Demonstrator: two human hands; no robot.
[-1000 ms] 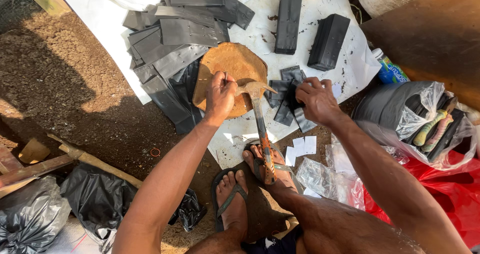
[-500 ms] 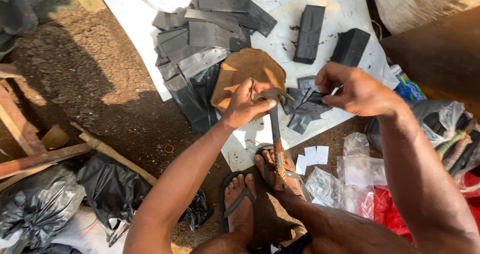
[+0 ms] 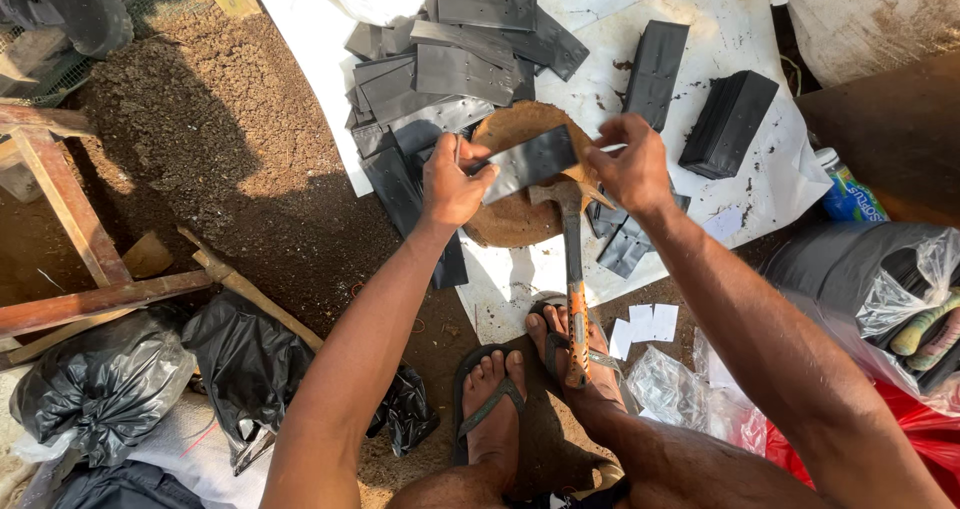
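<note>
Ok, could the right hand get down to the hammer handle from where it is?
Probably yes. The right hand sits just above the hammer, whose handle runs bare down to the foot. But its fingers now grip one end of the black strip, shared with the left hand, so it would need to let go.

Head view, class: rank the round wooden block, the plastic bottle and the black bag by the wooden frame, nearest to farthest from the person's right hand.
From the right hand:
1. Round wooden block, just below-left of it.
2. Plastic bottle, at the right edge.
3. Black bag, far lower left.
</note>
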